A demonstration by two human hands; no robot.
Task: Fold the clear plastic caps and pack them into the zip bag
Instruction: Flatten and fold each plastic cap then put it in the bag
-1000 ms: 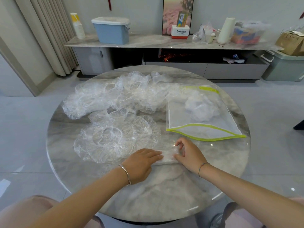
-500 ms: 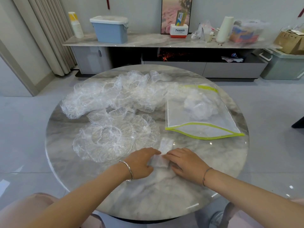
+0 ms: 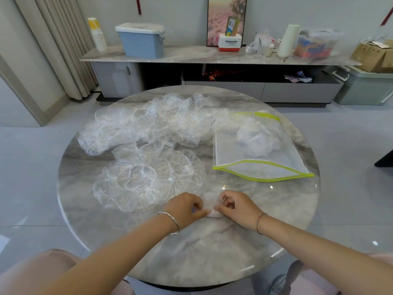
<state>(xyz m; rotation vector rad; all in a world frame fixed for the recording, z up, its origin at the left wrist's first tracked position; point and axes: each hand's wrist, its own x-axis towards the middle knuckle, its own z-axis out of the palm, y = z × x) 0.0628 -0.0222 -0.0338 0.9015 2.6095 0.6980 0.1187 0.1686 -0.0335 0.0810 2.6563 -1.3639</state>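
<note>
Item: folded cap, near middle of surface, pinched between curled fingers of left hand and right hand. Risk: springy film likely unfolds on release. The slack mouth of zip bag, far right, may snag it.

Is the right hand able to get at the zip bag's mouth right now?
Likely yes: the bag opens toward the right hand, with only bare table between, though that hand is pinching the folded cap.
</note>
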